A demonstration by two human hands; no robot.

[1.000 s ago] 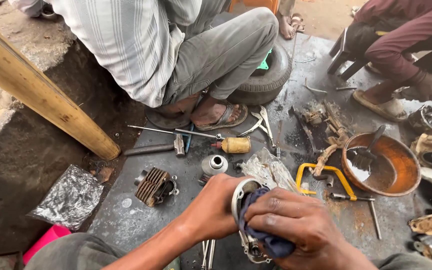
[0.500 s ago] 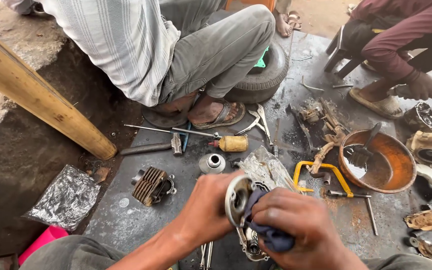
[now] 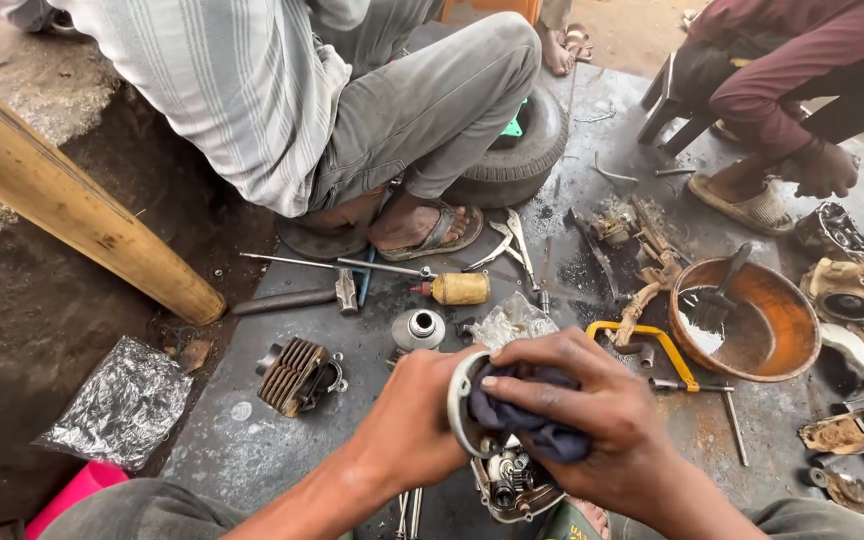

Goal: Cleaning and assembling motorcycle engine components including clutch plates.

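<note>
Two other people sit across the top of the frame, each cut off above the chest: one in a striped shirt and grey trousers (image 3: 282,110) at upper left, one in a maroon top (image 3: 792,60) at upper right. A thick wooden beam (image 3: 72,215) slants down the left side, and a single worn tyre (image 3: 527,150) lies behind the first person's knee. At right stands the one open container, a rusty round bowl (image 3: 787,340) holding a shallow pool of dark liquid and one brush with its head down in it. At the bottom centre sits the engine part (image 3: 502,470), a round metal casing with gears showing below, much of it hidden by the hands. The left hand (image 3: 417,425) wraps around its left rim, fingers curled tight. The right hand (image 3: 592,430) presses a dark blue cloth (image 3: 522,425) into the casing's mouth, fingers pinched on the cloth. A finned cylinder (image 3: 297,375) lies at left, with one crumpled foil sheet (image 3: 122,405) beyond it, one yellow bottle (image 3: 457,290) above and one yellow-handled tool (image 3: 652,345) beside the bowl. Oily parts at the right edge are hard to make out.
</note>
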